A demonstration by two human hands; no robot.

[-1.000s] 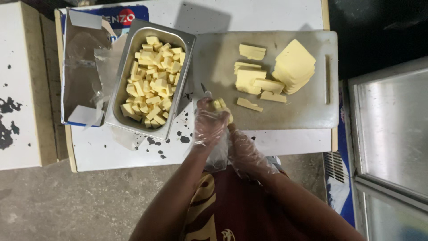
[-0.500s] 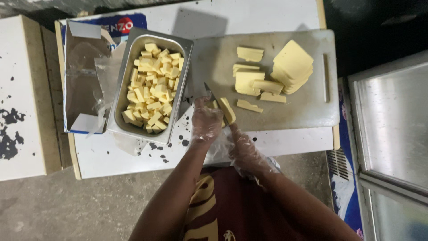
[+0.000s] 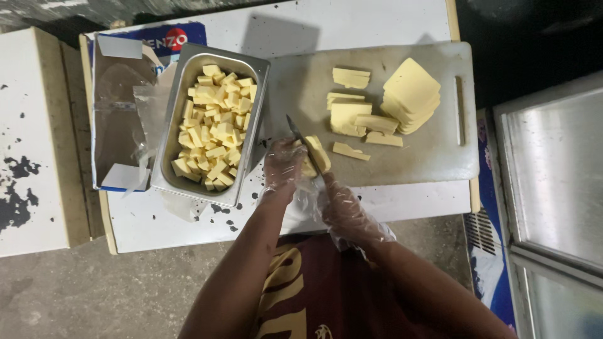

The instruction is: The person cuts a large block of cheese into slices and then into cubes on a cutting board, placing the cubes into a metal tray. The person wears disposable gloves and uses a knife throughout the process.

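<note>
From the head view, I'm looking straight down at the left hand (image 3: 281, 168), which is wearing a thin clear plastic glove and pressing closed over a small block of cheese (image 3: 316, 156) at the near left edge of the cutting board (image 3: 433, 157). The right hand (image 3: 344, 210), gloved the same way, is closing around the handle of a knife (image 3: 300, 139), and the slim blade is pointing away from me, lying right alongside the cheese and the left fingertips.

That closeness is what's worrying me: the blade is sitting just beside the gloved fingers, and those loose, crinkly gloves are looking slippery, so I'm judging a slip could bring the edge onto a finger. The block is also sitting near the board's edge, so I reckon a piece could be dropping off onto the white worktop (image 3: 402, 204).

The cheese is pale yellow, smooth and firm-looking, cutting into clean flat faces. A stack of square slices (image 3: 411, 94) is resting toward the far right of the board, with loose strips (image 3: 352, 116) lying between it and the hands. The board is grey, scuffed and dull, with a slot handle. To the left, touching the board, a shiny steel pan (image 3: 259, 69) is holding a heap of small cheese cubes (image 3: 213, 129), and an open cardboard box (image 3: 119, 125) is lying beyond it.
</note>
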